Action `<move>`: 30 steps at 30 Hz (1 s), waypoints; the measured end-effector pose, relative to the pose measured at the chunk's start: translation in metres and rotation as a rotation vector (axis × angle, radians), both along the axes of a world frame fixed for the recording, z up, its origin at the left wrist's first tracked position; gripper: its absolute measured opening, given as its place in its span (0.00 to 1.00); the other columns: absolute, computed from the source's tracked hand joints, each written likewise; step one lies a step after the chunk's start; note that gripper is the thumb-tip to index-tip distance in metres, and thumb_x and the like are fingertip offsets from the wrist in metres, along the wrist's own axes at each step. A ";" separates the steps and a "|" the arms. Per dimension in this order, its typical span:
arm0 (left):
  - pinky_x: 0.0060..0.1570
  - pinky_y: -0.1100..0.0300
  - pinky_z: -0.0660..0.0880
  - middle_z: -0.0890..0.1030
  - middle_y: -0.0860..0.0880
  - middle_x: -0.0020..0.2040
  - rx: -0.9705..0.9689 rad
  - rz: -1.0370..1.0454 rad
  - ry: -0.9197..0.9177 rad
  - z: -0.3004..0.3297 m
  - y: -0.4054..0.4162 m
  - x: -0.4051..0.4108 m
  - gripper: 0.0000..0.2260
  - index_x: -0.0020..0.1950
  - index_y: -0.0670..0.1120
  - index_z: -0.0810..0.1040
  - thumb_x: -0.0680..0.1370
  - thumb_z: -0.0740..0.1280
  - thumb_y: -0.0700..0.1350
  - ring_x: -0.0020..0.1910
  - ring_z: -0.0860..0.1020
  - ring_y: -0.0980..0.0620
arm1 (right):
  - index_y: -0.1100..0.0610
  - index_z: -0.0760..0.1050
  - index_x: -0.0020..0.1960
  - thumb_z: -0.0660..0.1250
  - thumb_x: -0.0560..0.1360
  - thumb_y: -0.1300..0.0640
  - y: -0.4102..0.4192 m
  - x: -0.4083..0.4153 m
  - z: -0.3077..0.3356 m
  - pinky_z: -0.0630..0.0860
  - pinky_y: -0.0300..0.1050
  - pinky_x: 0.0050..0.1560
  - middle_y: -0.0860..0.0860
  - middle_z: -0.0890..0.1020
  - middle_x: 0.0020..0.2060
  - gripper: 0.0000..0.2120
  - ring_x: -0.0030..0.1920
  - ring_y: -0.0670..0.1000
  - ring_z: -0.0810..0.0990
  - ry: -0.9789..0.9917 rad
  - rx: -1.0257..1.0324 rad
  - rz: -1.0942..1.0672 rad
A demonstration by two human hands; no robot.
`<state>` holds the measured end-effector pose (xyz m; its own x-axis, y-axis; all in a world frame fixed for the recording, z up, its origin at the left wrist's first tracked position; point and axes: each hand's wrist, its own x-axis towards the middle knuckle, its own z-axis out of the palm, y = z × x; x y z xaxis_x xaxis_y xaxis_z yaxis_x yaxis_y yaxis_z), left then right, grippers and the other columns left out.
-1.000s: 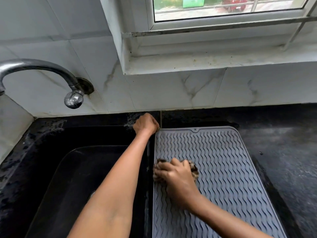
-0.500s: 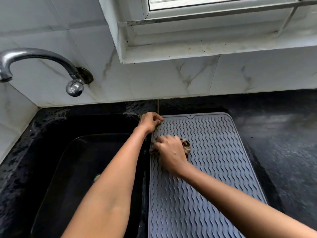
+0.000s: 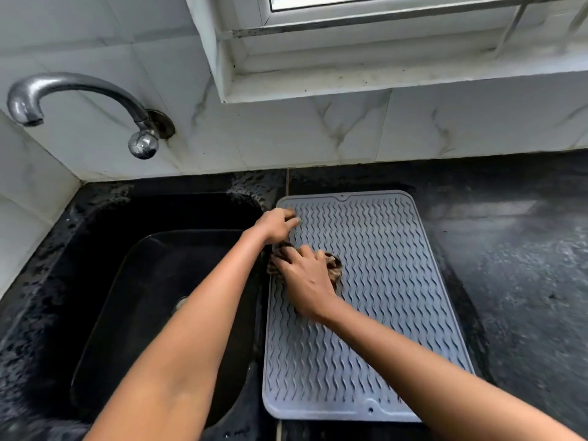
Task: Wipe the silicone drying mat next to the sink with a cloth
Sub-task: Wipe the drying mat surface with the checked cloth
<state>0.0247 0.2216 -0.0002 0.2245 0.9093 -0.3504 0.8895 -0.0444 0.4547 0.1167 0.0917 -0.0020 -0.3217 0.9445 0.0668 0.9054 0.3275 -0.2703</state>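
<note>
One mat: the grey silicone drying mat (image 3: 381, 281) lies flat on the dark counter, its left edge just beside the sink, its long side running from near to far.
Cloth: a bunched brownish cloth (image 3: 334, 268) sits on the mat's left part, towards the far end, mostly hidden under the right hand.
Right hand: the right hand (image 3: 305, 278) covers the cloth with fingers curled over it, gripping it and pressing it down onto the wavy ridges.
Left hand: the left hand (image 3: 276, 226) rests at the mat's far left corner, fingertips touching the mat; the fingers look fairly straight, holding nothing, apparently steadying the mat.
Step in hand: probably wiping the far left part of the mat.
Doing it well: wipe along the ridges so the cloth reaches the grooves, keep the corner pinned so the soft mat does not slide or buckle, and overlap each pass before working right and nearer.
Counter: the black stone counter (image 3: 515, 281) shows pale smears to the right of the mat.
Sink: a black sink (image 3: 95, 249) lies to the left, with a metal tap (image 3: 79, 87) on the wall above it.
Room: white marbled tiles (image 3: 318, 132) form the far wall, under a window ledge (image 3: 381, 74) with specks of dirt.
</note>
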 end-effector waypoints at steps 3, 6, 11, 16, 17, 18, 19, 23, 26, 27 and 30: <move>0.75 0.48 0.42 0.51 0.46 0.79 -0.090 -0.112 0.112 -0.005 -0.014 0.003 0.26 0.78 0.45 0.50 0.83 0.49 0.53 0.78 0.50 0.47 | 0.56 0.77 0.56 0.55 0.72 0.62 -0.018 -0.002 -0.003 0.64 0.51 0.45 0.53 0.78 0.52 0.17 0.50 0.58 0.72 -0.014 0.013 0.071; 0.74 0.49 0.40 0.43 0.46 0.79 -0.105 -0.155 0.160 -0.002 -0.020 0.005 0.26 0.78 0.43 0.44 0.84 0.47 0.52 0.78 0.44 0.49 | 0.53 0.83 0.42 0.54 0.66 0.61 -0.067 0.000 -0.009 0.68 0.47 0.36 0.49 0.82 0.39 0.18 0.37 0.54 0.76 0.108 0.098 0.146; 0.75 0.49 0.40 0.41 0.43 0.79 -0.092 -0.174 0.269 0.006 -0.034 0.013 0.31 0.77 0.41 0.41 0.82 0.50 0.56 0.78 0.43 0.47 | 0.51 0.84 0.40 0.66 0.62 0.67 -0.106 0.005 -0.006 0.67 0.45 0.31 0.48 0.83 0.36 0.15 0.33 0.52 0.74 0.202 0.075 0.223; 0.76 0.50 0.44 0.41 0.41 0.78 -0.041 -0.173 0.277 -0.005 -0.068 0.022 0.35 0.77 0.39 0.41 0.81 0.53 0.58 0.78 0.43 0.44 | 0.56 0.81 0.49 0.62 0.70 0.63 -0.075 0.008 0.005 0.69 0.51 0.38 0.53 0.82 0.46 0.12 0.43 0.57 0.77 0.186 0.117 -0.038; 0.76 0.50 0.44 0.41 0.41 0.78 -0.044 -0.177 0.276 -0.007 -0.074 0.020 0.35 0.77 0.40 0.41 0.81 0.53 0.57 0.78 0.43 0.44 | 0.57 0.80 0.51 0.62 0.71 0.64 -0.073 0.006 0.003 0.68 0.52 0.41 0.54 0.81 0.48 0.12 0.45 0.59 0.76 0.108 0.101 -0.019; 0.76 0.50 0.44 0.41 0.41 0.78 -0.042 -0.182 0.275 -0.008 -0.077 0.018 0.34 0.77 0.40 0.40 0.81 0.53 0.56 0.78 0.43 0.44 | 0.57 0.79 0.53 0.61 0.72 0.64 -0.073 0.004 0.000 0.67 0.52 0.43 0.54 0.80 0.50 0.13 0.47 0.59 0.75 0.056 0.078 0.026; 0.76 0.50 0.44 0.40 0.42 0.78 -0.043 -0.187 0.275 -0.009 -0.079 0.017 0.34 0.77 0.40 0.40 0.81 0.54 0.55 0.78 0.42 0.45 | 0.57 0.79 0.54 0.58 0.73 0.64 -0.078 0.003 -0.003 0.66 0.52 0.44 0.54 0.79 0.51 0.14 0.49 0.58 0.74 0.039 0.053 0.080; 0.76 0.50 0.44 0.39 0.42 0.78 -0.050 -0.190 0.276 -0.006 -0.082 0.016 0.34 0.77 0.41 0.39 0.81 0.55 0.55 0.78 0.42 0.45 | 0.55 0.82 0.43 0.61 0.68 0.63 -0.136 0.008 -0.004 0.67 0.48 0.38 0.51 0.82 0.40 0.12 0.39 0.55 0.76 0.116 0.013 0.233; 0.77 0.50 0.46 0.40 0.42 0.78 -0.040 -0.178 0.270 -0.004 -0.085 0.019 0.34 0.77 0.41 0.40 0.81 0.55 0.55 0.78 0.43 0.45 | 0.54 0.81 0.35 0.62 0.59 0.63 -0.170 0.009 0.002 0.63 0.44 0.34 0.50 0.80 0.33 0.11 0.33 0.54 0.75 0.121 -0.089 0.380; 0.76 0.50 0.48 0.42 0.42 0.79 -0.029 -0.178 0.278 -0.003 -0.087 0.020 0.34 0.77 0.40 0.41 0.81 0.55 0.54 0.78 0.45 0.44 | 0.54 0.82 0.37 0.62 0.60 0.63 -0.168 0.010 0.005 0.63 0.45 0.35 0.50 0.80 0.35 0.11 0.34 0.55 0.76 0.107 -0.148 0.422; 0.70 0.45 0.63 0.50 0.43 0.79 0.064 -0.195 0.335 0.004 -0.096 0.023 0.30 0.77 0.40 0.51 0.81 0.57 0.53 0.75 0.60 0.41 | 0.53 0.83 0.46 0.63 0.66 0.61 -0.143 0.016 0.015 0.65 0.47 0.38 0.51 0.82 0.41 0.13 0.41 0.55 0.77 0.132 -0.123 0.373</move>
<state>0.0477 0.1255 0.0037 0.2776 0.8834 -0.3774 0.9604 -0.2457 0.1313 0.1326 -0.0516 0.0127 -0.6398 0.7682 0.0241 0.6854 0.5845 -0.4343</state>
